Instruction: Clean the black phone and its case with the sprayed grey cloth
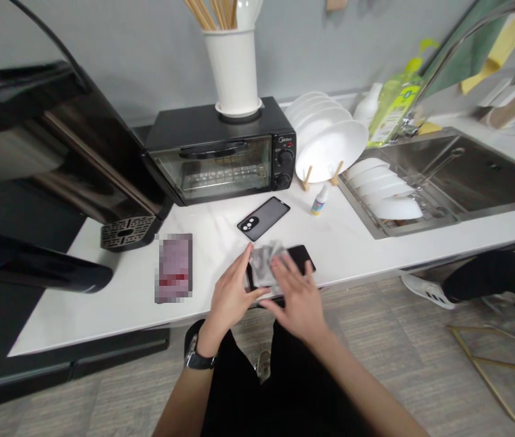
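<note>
A dark smartphone (302,260) lies on the counter close to its front edge, partly covered by a crumpled grey cloth (264,264). My left hand (234,289) brackets the phone's left end, the thumb along the near side and the fingers stretched toward the far side. Slightly blurred, my right hand (299,297) presses the cloth down on the phone with its fingertips, thumb spread out. Just behind them rests a translucent phone case (264,218) with a black rim and camera cutouts. A small spray bottle (319,200) stands to its right.
Left of my hands lies a pixelated purple item (175,267) on the white counter (134,309). A toaster oven (225,164) and a black drinks machine (98,139) stand behind. White plates (333,149) and a sink (476,176) are rightward. Another person's shoe (428,291) shows at right.
</note>
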The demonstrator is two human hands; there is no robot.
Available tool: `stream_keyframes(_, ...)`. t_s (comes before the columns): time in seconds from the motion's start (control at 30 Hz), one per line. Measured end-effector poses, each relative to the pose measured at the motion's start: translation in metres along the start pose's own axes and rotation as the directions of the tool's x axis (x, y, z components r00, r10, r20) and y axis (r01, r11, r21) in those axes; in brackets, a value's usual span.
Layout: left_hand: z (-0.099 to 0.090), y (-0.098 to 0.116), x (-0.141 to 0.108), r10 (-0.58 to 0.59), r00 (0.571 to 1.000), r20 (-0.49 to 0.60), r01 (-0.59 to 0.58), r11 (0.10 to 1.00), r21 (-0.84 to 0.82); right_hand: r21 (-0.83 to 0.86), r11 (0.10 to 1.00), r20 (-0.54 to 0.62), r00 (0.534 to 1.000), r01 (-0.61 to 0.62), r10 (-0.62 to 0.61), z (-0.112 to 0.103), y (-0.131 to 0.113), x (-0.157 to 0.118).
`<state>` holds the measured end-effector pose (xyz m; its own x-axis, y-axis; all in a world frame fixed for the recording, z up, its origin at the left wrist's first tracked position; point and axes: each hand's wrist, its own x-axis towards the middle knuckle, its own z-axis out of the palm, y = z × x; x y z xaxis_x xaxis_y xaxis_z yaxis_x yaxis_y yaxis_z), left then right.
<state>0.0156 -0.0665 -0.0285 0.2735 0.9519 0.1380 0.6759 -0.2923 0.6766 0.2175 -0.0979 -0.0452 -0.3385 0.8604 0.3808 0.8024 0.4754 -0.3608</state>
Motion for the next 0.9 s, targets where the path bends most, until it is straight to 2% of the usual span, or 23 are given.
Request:
stream_keyframes(0.07,0.0,-0.003,-0.001,0.017,1.0,0.0,-0.017,1.0,0.01,0.105,0.99,0.06,0.993,0.097,-0.104,0.011,-0.025,0.007)
stream_keyframes(0.13,0.0,-0.004,-0.001,0.022,1.0,0.001,-0.022,1.0,0.014,0.13,0.981,0.106,0.982,0.144,-0.158,0.008,-0.026,0.006)
stream_keyframes(0.27,0.0,0.0,-0.002,-0.003,1.0,-0.001,0.003,1.0,-0.007,-0.048,0.998,0.078,0.996,0.048,-0.044,-0.021,0.026,-0.002)
stream_keyframes(0.33,0.0,0.002,-0.001,-0.01,1.0,-0.012,0.01,1.0,-0.02,-0.089,0.996,0.037,0.999,-0.022,0.025,-0.024,0.036,0.004)
stream_keyframes(0.43,0.0,0.0,-0.001,0.033,0.999,-0.015,-0.034,0.999,-0.02,-0.043,0.999,0.024,1.0,-0.009,0.01,-0.004,0.01,0.021)
stream_keyframes(0.53,-0.002,-0.002,-0.001,0.055,0.999,0.003,-0.055,0.998,-0.011,0.037,0.989,0.108,0.983,0.142,-0.146,0.007,-0.016,0.024)
stream_keyframes(0.6,-0.003,0.0,-0.002,0.02,1.0,0.002,-0.02,1.0,-0.014,0.049,0.978,0.167,0.963,0.205,-0.21,-0.002,-0.006,0.014)
stream_keyframes(0.63,-0.004,0.001,-0.002,0.001,1.0,-0.004,-0.001,1.0,-0.019,0.023,0.981,0.175,0.965,0.195,-0.196,-0.008,0.004,0.009)
stream_keyframes(0.73,-0.003,0.003,0.0,-0.017,1.0,-0.016,0.016,0.999,-0.038,-0.102,0.994,0.096,0.995,0.041,-0.032,-0.021,0.026,0.002)
stream_keyframes(0.8,-0.002,0.003,0.0,-0.004,1.0,-0.018,0.004,1.0,-0.03,-0.096,0.995,0.057,0.998,0.01,-0.004,-0.015,0.017,0.008)
stream_keyframes(0.9,-0.001,0.001,-0.001,0.019,1.0,-0.023,-0.019,1.0,-0.006,0.074,0.987,0.13,0.979,0.146,-0.155,-0.001,-0.011,0.017)
